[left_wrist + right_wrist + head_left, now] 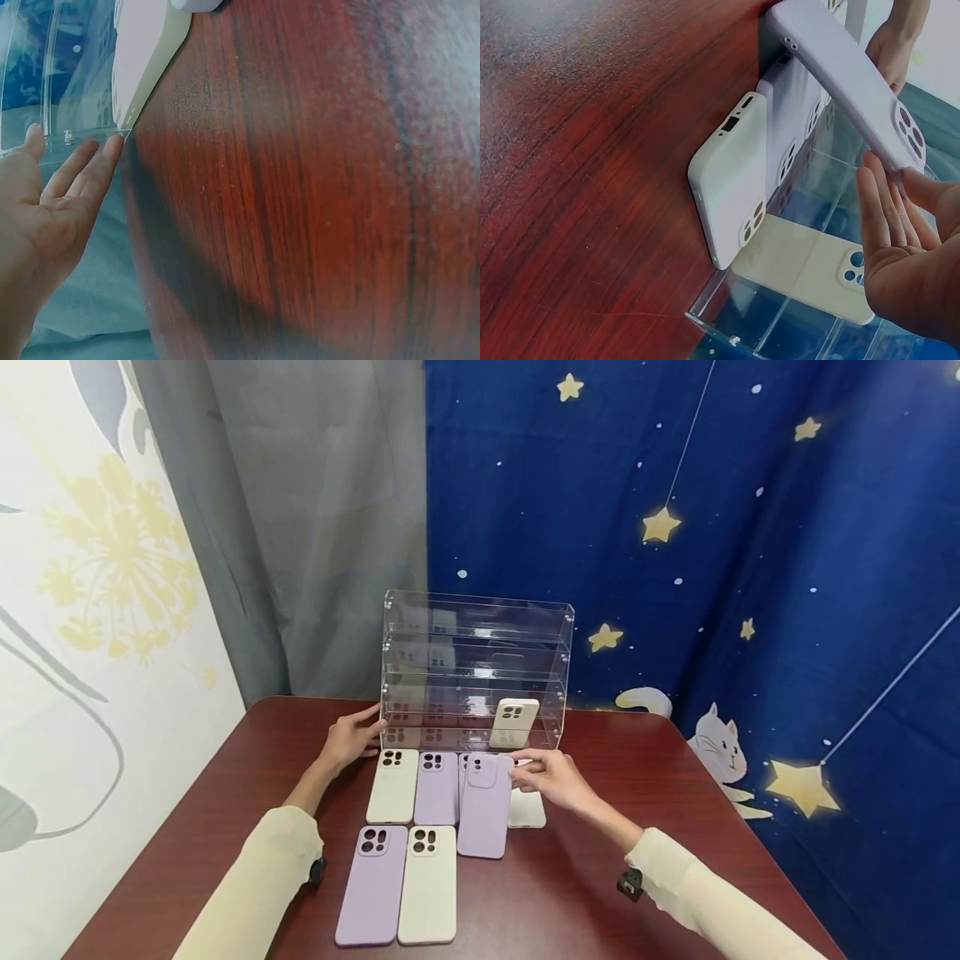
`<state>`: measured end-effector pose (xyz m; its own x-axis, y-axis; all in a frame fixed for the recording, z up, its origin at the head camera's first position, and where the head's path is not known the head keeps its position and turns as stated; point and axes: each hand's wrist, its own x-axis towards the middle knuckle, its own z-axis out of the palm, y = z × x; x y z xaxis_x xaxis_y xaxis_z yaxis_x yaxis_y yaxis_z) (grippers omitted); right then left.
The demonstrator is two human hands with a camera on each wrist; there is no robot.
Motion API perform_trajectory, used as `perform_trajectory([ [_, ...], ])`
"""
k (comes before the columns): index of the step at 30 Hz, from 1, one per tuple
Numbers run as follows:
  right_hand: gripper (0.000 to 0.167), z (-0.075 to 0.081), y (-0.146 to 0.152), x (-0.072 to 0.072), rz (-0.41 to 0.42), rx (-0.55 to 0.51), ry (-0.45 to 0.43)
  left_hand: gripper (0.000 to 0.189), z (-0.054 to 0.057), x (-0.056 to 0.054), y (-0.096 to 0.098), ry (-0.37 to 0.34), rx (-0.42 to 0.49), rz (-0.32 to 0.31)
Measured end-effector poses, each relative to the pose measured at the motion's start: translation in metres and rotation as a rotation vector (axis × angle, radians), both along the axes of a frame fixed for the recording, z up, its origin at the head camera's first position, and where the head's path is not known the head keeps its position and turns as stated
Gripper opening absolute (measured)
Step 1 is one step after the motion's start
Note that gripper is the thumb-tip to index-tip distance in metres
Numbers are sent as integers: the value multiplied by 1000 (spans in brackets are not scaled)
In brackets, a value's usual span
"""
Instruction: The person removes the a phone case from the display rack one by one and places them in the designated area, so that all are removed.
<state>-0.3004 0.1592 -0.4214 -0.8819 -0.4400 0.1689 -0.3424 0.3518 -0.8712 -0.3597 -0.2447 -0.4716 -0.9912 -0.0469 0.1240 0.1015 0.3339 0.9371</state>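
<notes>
My right hand pinches a light purple phone case by its camera end, tilted above other cases. Straight fingers of my left hand touch the left side of a clear acrylic tiered rack. One white phone case leans in the rack's lowest tier, at the right. Before the rack, a white case lies partly hidden behind my right hand. Left of the held case are a purple case and a white case. Another purple case is partly covered by the held one.
Nearer on the dark red wooden table lie a purple case and a white case, side by side. A grey curtain and a blue starry curtain hang behind the rack. A patterned white panel stands at the left.
</notes>
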Motion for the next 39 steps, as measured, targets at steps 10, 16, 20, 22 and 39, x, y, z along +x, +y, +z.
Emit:
perform_trajectory([
  [10, 33, -17, 1, 3, 46, 4, -45, 56, -1, -1, 0, 10, -20, -1],
  [16, 32, -30, 0, 6, 66, 35, -40, 55, -2, -3, 1, 8, -21, 9],
  [20, 31, -37, 0, 9, 54, 47, -51, 54, -1, -3, 1, 7, -14, 13],
  [22, 30, -41, 0, 11, 45, 46, -55, 55, -1, -3, 1, 7, -13, 10],
  [39, 22, -67, 0, 23, 67, 76, -113, 55, -2, 0, 0, 11, -24, 14],
])
